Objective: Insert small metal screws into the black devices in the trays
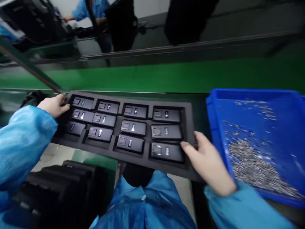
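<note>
You grip the black moulded plastic tray (143, 159) of small black housings at both ends, left hand (53, 106) and right hand (207, 162) clamped, left of the blue plastic bin (214, 121); keep it level.

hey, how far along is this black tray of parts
Done: all twelve pockets of the black tray hold a black part. In hand: the left hand and right hand grip its ends. Left: it sits short of the green belt.
</note>
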A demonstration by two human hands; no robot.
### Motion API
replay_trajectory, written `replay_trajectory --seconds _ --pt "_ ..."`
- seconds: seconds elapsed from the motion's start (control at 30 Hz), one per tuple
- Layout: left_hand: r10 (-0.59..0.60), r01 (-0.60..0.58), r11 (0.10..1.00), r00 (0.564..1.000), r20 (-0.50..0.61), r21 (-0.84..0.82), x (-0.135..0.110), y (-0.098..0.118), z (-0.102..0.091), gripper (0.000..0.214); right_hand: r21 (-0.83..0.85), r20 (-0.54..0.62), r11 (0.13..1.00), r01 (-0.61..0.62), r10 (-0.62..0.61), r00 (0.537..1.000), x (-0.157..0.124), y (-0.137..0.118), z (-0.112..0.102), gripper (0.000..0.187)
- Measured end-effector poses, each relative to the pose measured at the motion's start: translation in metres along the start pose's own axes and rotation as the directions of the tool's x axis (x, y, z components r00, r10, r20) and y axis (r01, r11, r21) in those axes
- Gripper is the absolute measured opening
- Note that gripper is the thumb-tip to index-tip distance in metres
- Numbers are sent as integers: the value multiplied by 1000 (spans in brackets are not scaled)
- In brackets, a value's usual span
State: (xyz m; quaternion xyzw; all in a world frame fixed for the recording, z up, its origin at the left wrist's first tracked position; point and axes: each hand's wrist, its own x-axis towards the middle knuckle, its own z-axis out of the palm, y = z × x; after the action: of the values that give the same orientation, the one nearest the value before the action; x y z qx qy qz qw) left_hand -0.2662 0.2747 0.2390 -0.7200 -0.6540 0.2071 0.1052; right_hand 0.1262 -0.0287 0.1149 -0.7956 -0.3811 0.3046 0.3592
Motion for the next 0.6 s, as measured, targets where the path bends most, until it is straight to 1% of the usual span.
replay_trajectory --seconds 0.07,0.13,0.2,0.27,0.33,0.37,0.4,0.43,0.47,0.5,0.53,0.57,0.6 --pt "76 -76 997 996 45 -2 33 36 6 53 -217 -1 976 -9 9 1000 5 15 4 45" --pt "122 -122 993 988 98 -9 49 62 17 50 -362 19 932 -28 37 999 10 25 6 43" --pt "150 -149 989 978 143 -21 53 79 32 48 -447 27 893 -52 71 997 12 33 7 43" --pt "172 -168 985 968 183 -40 51 90 48 45 -535 37 843 -62 97 995 12 36 8 46" --pt "173 -165 985 959 225 -55 45 97 62 42 -606 54 793 -59 115 992 7 34 3 48" --pt "162 -152 987 956 246 -58 42 100 68 41 -631 65 775 -41 106 992 4 32 -4 49" --pt "143 -133 990 954 264 -57 38 103 73 40 -640 76 768 -3 67 995 0 29 -13 49" --pt "120 -110 993 953 279 -53 34 106 76 39 -631 77 774 48 0 997 -3 27 -26 48" --pt "99 -89 995 952 291 -49 31 109 80 37 -610 55 785 107 -93 994 -5 27 -42 46" --pt "81 -71 996 951 300 -45 27 112 82 36 -575 4 802 164 -198 980 -4 30 -61 44" --pt "70 -60 997 949 307 -43 24 115 83 34 -545 -83 816 192 -281 956 -1 37 -80 43" --pt "74 -62 997 945 318 -49 20 119 84 32 -536 -187 827 169 -312 932 4 47 -100 43" --pt "76 -61 997 942 327 -56 17 123 85 30 -544 -238 828 133 -305 922 11 62 -119 44"
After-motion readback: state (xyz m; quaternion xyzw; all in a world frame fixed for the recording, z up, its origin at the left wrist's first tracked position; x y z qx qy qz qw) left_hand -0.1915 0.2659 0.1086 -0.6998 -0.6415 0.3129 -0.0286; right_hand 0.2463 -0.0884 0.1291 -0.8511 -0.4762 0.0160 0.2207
